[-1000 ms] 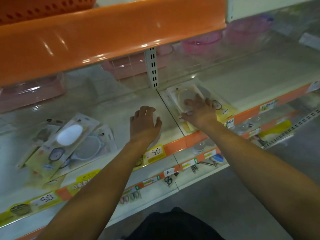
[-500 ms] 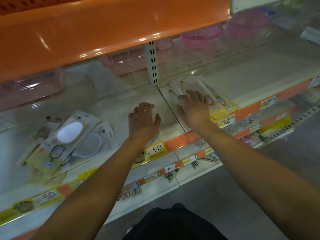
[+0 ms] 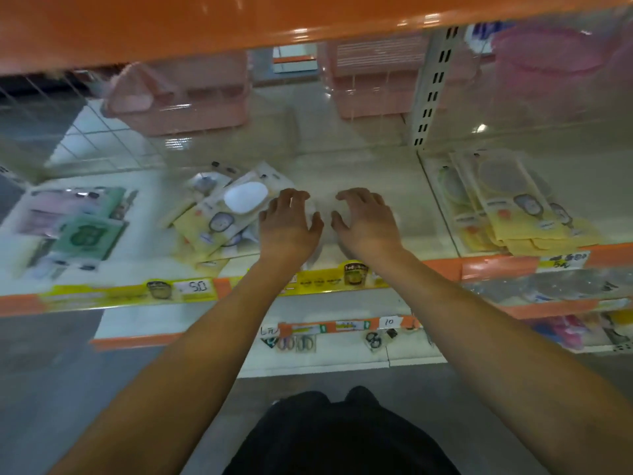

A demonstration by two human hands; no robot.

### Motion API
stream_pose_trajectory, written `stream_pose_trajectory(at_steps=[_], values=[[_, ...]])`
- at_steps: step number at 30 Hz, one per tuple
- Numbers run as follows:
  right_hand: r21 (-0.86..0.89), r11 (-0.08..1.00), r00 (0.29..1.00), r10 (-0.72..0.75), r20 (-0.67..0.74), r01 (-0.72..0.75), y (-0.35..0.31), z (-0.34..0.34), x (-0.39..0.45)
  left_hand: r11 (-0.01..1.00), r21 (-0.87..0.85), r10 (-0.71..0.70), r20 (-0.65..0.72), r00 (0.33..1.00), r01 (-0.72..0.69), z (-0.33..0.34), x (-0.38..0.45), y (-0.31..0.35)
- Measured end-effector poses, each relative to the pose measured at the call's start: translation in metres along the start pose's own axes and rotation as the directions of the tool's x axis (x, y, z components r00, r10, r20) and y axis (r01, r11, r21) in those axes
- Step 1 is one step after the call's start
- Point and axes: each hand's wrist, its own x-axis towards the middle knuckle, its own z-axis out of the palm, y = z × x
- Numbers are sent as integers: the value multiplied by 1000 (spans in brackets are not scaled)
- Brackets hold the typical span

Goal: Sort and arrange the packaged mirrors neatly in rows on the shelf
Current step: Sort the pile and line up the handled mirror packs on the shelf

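A glossy orange upper shelf edge (image 3: 308, 18) runs across twelve o'clock, catching ceiling-light glints. A slotted grey metal upright (image 3: 432, 87) stands at one o'clock. Pale pink plastic baskets (image 3: 178, 97) sit blurred at eleven o'clock. Grey floor (image 3: 44, 378) spreads at seven o'clock beneath orange-edged lower shelves (image 3: 137, 341).

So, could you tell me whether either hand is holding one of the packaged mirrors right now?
No, the left hand and right hand are empty, fingers loosely spread over the bare shelf.
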Motion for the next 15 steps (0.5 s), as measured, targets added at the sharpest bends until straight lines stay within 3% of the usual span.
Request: stream_pose_trajectory(at_steps=[6,15], values=[[16,999,999,-48,18,48,-52,24,4,998,-12,-60,-9,998,60,-16,-9,-57],[-16,1000,1000,5,30,-5,-130,65,10,997,-48,-66,-27,997,65,-46,-9,-141]])
